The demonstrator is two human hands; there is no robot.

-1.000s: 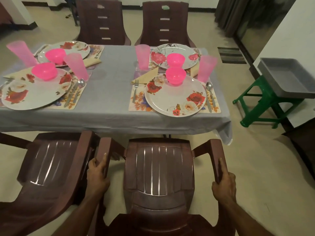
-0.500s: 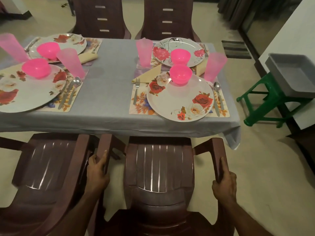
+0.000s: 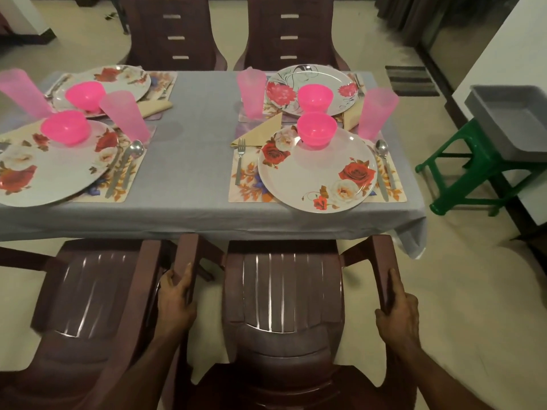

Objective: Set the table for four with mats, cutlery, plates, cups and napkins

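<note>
The four settings lie complete on the table [image 3: 201, 161]: the nearest plate [image 3: 318, 173] sits on its mat [image 3: 245, 184] at about one o'clock from the viewer, a pink bowl [image 3: 316, 132] on its far rim, a fork [image 3: 240, 161] at the plate's nine o'clock, a spoon [image 3: 382, 152] at its three o'clock, a folded napkin [image 3: 262, 130] at eleven and a pink cup [image 3: 376, 112] at two. Three like settings lie at ten, eleven and twelve o'clock.

The chair [image 3: 284, 294] in front of this plate stands with its seat edge right under the hanging tablecloth [image 3: 207, 223]. The chief risk, as I judge it, is a hard shove: the seat or the armrest fronts could strike the table or drag the cloth, and the tall cups (light plastic, by the look of them) would tip first, with the bowl sliding off the plate rim. The left armrest also runs close beside the neighbouring chair [image 3: 88, 291] at nine o'clock and could catch on it.

The left hand [image 3: 176, 303] wraps the left armrest, fingers curled round its inner edge with the thumb laid along the top. The right hand [image 3: 398, 312] clamps the right armrest likewise, thumb pointing up the rail; its fingers go under the rail, so their exact hold is probably a full wrap. Both forearms reach forward, roughly parallel.
</note>
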